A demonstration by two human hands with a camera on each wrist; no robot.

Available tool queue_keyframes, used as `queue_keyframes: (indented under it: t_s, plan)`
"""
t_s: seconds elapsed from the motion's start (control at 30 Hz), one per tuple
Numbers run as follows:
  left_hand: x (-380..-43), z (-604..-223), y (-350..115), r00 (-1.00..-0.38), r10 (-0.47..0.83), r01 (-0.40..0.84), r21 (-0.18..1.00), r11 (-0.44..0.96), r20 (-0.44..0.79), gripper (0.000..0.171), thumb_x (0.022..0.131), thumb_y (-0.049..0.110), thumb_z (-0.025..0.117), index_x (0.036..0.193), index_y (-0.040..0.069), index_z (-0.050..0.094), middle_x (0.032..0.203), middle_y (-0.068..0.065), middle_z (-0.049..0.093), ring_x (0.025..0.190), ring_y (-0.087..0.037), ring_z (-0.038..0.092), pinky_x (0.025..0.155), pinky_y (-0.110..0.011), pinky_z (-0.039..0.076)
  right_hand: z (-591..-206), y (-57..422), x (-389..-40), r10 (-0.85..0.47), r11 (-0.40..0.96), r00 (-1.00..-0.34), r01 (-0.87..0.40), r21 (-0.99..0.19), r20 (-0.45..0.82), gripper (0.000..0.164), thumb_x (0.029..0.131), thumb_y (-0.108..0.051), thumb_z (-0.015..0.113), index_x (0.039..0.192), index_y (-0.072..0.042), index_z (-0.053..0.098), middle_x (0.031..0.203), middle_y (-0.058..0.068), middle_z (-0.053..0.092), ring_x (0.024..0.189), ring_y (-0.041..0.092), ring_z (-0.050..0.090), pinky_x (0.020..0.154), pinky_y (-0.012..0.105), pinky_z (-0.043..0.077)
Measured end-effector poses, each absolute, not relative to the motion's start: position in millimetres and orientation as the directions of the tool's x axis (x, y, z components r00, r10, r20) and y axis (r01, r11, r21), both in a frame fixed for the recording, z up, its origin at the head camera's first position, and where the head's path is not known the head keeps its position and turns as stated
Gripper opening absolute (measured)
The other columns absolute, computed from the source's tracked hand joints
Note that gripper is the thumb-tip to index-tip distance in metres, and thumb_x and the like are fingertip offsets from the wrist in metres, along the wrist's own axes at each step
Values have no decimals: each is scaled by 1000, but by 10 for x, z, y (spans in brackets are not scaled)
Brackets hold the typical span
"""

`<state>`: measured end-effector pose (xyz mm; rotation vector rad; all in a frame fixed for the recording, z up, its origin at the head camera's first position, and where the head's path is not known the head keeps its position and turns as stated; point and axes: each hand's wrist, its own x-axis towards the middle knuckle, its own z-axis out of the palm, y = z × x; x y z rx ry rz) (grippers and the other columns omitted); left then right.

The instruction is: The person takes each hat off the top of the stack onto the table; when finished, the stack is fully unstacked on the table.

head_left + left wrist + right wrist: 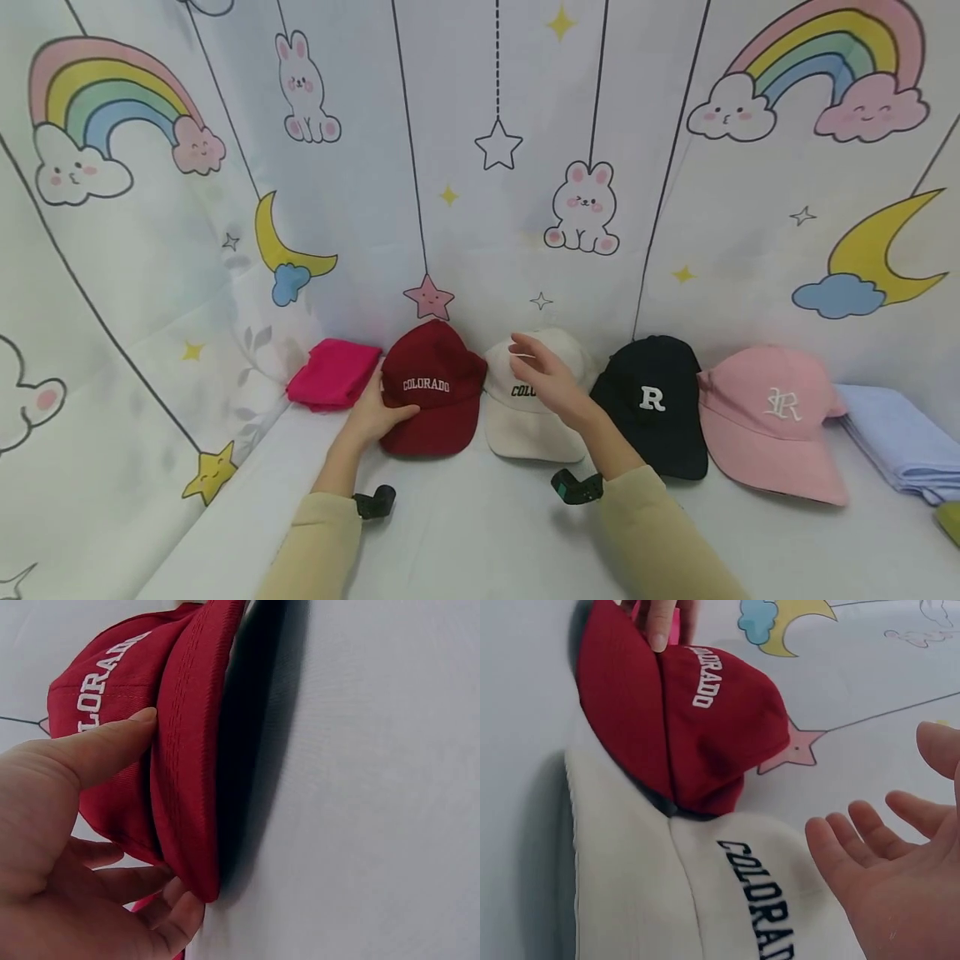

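Observation:
A dark red baseball cap (435,367) with white COLORADO lettering sits against the cloth backdrop. My left hand (372,414) grips its left side, the thumb (120,746) lying across the front where crown meets brim and the fingers around the side edge. Beside it is a cream baseball cap (517,429) with dark lettering, partly covered in the head view by my right hand (553,382). That hand hovers before the cream cap with fingers spread and holds nothing. In the right wrist view the cream cap (634,877) touches or nearly touches the red one.
To the right stand a black cap (648,408) and a pink cap (776,417), each with an R. A folded light blue cloth (907,437) lies at far right, a green item (949,518) at the edge. A folded bright pink cloth (333,375) is left of the red cap.

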<state>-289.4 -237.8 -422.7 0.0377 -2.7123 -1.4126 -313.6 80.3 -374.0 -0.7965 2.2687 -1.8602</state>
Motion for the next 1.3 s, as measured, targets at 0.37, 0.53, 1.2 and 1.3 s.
queue_keyframes:
  t_s: [0.37, 0.53, 1.2, 1.3]
  plan:
    - [-2930, -4287, -2483, -997, -69, -22, 824, 566, 21, 97, 91, 28, 75, 158, -3, 12, 149, -32, 39, 138, -46, 38, 110, -62, 33, -3799, 1187, -2787, -450, 251, -853, -404, -880, 263, 57, 106, -26, 54, 154, -3, 35, 150, 21, 43, 138, 36, 42, 110, 57, 35]
    - [-2911, -4273, -2505, -996, -55, 20, 801, 598, 66, 94, 91, 30, 75, 157, -2, 17, 144, -32, 43, 133, -46, 42, 107, -62, 36, -3865, 1386, -2636, -454, 286, -834, -471, -835, 315, 55, 105, -18, 57, 152, 0, 37, 148, 24, 44, 136, 39, 44, 109, 54, 38]
    - [-2680, -3960, -2637, -984, 24, 145, 710, 689, 179, 99, 90, 36, 75, 160, 1, 13, 156, -28, 27, 139, -50, 32, 101, -63, 42, -3842, 1869, -2358, -408, 418, -828, -544, -728, 385, 56, 103, -16, 61, 152, -4, 37, 143, 15, 47, 130, 36, 46, 103, 52, 44]
    - [-2620, -3901, -2613, -975, 28, 179, 697, 694, 222, 99, 90, 34, 76, 160, 3, 14, 156, -26, 29, 139, -48, 33, 100, -63, 43, -3821, 1897, -2337, -399, 420, -809, -579, -699, 431, 54, 102, -13, 62, 151, -5, 40, 142, 12, 49, 128, 32, 49, 102, 43, 47]
